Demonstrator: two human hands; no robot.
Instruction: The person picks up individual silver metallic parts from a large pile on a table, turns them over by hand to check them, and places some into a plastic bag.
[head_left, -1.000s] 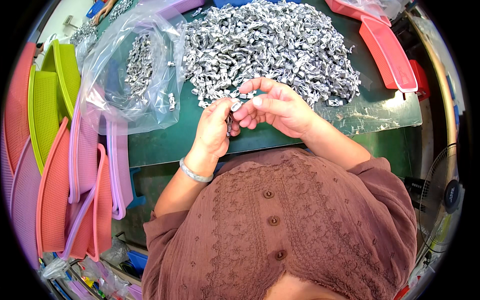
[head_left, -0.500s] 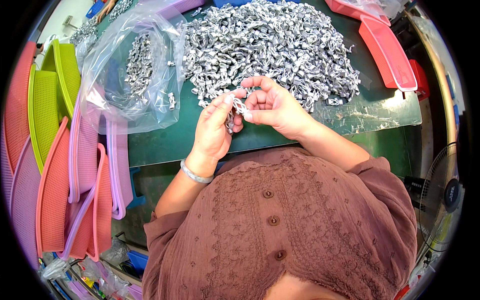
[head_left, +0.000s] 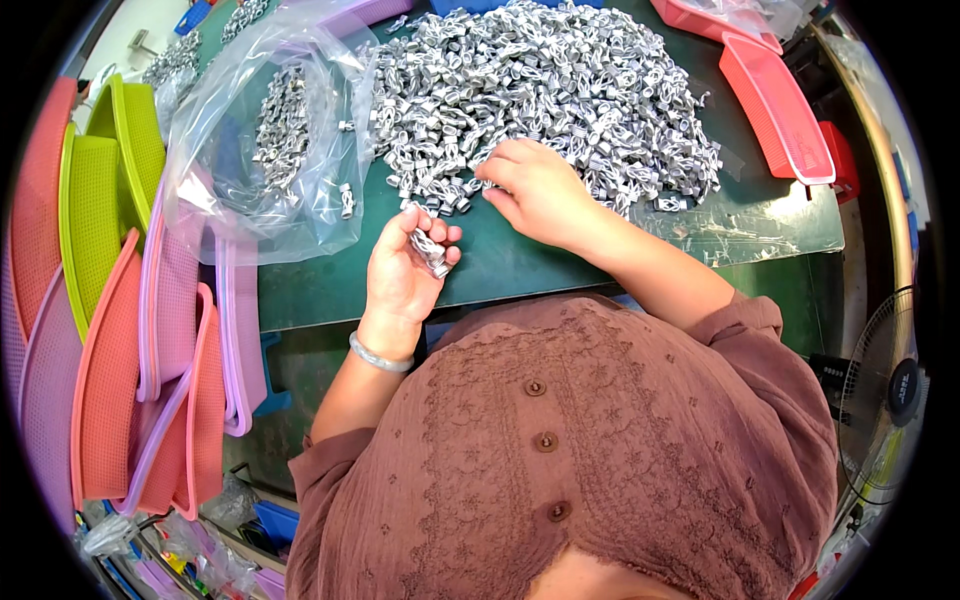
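My left hand [head_left: 402, 275] is palm up above the table's near edge, its fingers curled round several small grey-and-white looped pieces [head_left: 430, 252]. These look like a pale cord loop set in a short grey sleeve; their exact kind is not clear. At the near edge of a large pile [head_left: 540, 85] of the same pieces, my right hand [head_left: 540, 190] reaches in, back of the hand up. Its thumb and forefinger close on a piece there, partly hidden by the fingers. Left of the pile lies a clear plastic bag [head_left: 215, 215] with more looped pieces [head_left: 280, 135] inside.
The green table [head_left: 330, 300] bears all this. Pink, purple and green perforated baskets [head_left: 95, 220] are stacked at the left. A red basket [head_left: 775, 110] sits at the right table edge. A fan [head_left: 880, 390] stands at the lower right.
My hands have come apart. The right hand has turned over and gone to the pile, while the left has moved slightly left and down with its pieces.
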